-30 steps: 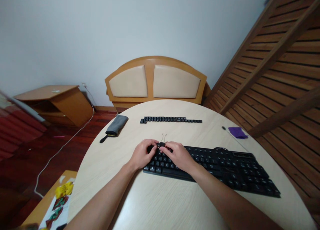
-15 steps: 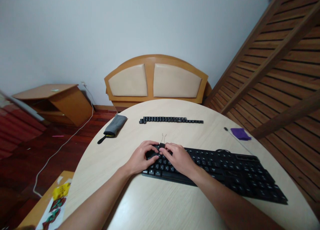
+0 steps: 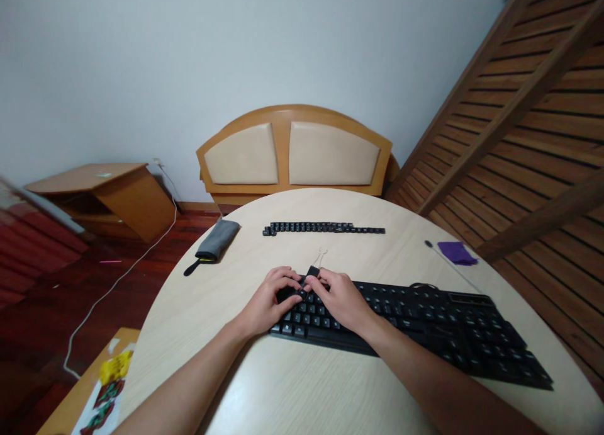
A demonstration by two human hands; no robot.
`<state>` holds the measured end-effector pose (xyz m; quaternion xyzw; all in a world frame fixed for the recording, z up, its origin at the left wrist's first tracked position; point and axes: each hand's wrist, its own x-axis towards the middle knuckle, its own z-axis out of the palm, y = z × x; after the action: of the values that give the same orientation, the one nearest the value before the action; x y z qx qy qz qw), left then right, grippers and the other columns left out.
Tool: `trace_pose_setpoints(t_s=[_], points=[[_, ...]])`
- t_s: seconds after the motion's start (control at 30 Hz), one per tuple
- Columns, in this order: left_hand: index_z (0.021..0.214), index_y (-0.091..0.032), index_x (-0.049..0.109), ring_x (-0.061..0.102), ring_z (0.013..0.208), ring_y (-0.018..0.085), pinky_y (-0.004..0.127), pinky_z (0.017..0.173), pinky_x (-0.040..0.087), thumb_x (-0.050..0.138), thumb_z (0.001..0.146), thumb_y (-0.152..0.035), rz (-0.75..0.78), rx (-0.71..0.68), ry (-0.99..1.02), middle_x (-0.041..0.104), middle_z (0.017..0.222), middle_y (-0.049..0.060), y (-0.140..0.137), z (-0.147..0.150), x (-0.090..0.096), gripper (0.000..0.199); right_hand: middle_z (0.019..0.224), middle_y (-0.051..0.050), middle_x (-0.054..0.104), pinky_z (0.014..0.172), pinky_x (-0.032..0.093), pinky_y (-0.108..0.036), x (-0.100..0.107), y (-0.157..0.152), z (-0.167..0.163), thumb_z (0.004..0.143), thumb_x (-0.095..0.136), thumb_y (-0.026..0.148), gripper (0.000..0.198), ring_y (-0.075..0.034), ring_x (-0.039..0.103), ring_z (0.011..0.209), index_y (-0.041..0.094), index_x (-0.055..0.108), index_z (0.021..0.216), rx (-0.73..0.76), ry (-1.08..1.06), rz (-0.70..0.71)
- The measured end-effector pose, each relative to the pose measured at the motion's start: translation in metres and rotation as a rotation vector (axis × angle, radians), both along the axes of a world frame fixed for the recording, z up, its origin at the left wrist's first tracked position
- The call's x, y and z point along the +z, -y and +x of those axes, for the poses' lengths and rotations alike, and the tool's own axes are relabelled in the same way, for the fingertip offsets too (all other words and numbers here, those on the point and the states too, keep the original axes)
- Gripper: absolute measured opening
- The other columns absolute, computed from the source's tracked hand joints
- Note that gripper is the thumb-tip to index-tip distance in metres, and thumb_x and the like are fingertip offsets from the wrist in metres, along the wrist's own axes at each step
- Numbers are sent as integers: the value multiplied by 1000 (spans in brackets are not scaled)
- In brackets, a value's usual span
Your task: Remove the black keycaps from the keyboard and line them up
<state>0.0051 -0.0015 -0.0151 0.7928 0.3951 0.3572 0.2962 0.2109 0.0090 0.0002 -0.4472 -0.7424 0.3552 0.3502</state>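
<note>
A black keyboard lies across the table, slanting down to the right. My right hand is closed around a keycap puller, which has a black body and thin wire prongs sticking up. The puller stands tilted over the upper left keys. Curled over the keyboard's left end is my left hand, its thumb and fingertips closing in at the puller's lower end. The key under the puller is hidden by my fingers. Beyond the keyboard, loose black keycaps sit in rows.
A grey pouch with a black loop lies at the table's left. On the right are a purple cloth and a thin white stick with a dark tip. A wooden louvred screen stands close to the table's right side.
My right hand has shifted slightly right, and the puller's wire prongs now lean more to the right. My left hand has barely moved. The keycap rows look the same.
</note>
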Motion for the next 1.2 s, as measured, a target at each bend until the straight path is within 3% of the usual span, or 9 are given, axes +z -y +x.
trace_pose_setpoints(t_s=[0.17, 0.3, 0.4, 0.6, 0.93, 1.2], points=[[103, -22, 66, 44, 128, 24, 43, 108, 38, 62, 90, -24, -75, 3, 20, 63, 114, 9, 1, -1, -2, 14, 82, -4, 75, 70, 50, -27, 0, 0, 1, 95, 50, 41, 30, -20, 71, 78, 19, 66, 82, -5, -64, -48], [105, -22, 67, 50, 124, 25, 44, 107, 40, 63, 89, -26, -90, 32, 41, 62, 117, 10, 1, -1, -4, 17, 82, -5, 76, 73, 51, -28, -1, -2, 1, 95, 50, 43, 32, -20, 71, 79, 18, 66, 83, -2, -105, -77], [103, -21, 65, 57, 112, 23, 45, 105, 41, 66, 87, -26, -49, 22, 76, 66, 109, 8, 0, 1, -3, 17, 82, -5, 76, 74, 51, -28, -2, -3, 1, 94, 52, 43, 31, -20, 72, 80, 18, 66, 82, 7, -130, -94], [100, -22, 66, 60, 109, 22, 52, 113, 27, 66, 88, -27, 45, 23, -15, 71, 104, 7, 2, 0, 2, 13, 78, -5, 75, 71, 52, -28, -1, -4, 1, 92, 54, 44, 33, -20, 72, 76, 18, 65, 75, 4, -169, -120], [112, -26, 67, 61, 96, 21, 47, 102, 37, 54, 95, -26, 226, -21, -256, 71, 102, 6, 5, 0, 17, 21, 77, -4, 75, 73, 53, -29, -2, -5, 1, 90, 56, 47, 33, -20, 71, 75, 18, 66, 77, 27, -204, -141], [115, -28, 66, 57, 92, 22, 44, 91, 42, 51, 96, -24, 304, -32, -351, 69, 104, 5, 5, 1, 17, 24, 75, -5, 75, 71, 54, -31, -3, -5, 0, 88, 58, 49, 33, -21, 72, 74, 20, 56, 73, 17, -216, -144]])
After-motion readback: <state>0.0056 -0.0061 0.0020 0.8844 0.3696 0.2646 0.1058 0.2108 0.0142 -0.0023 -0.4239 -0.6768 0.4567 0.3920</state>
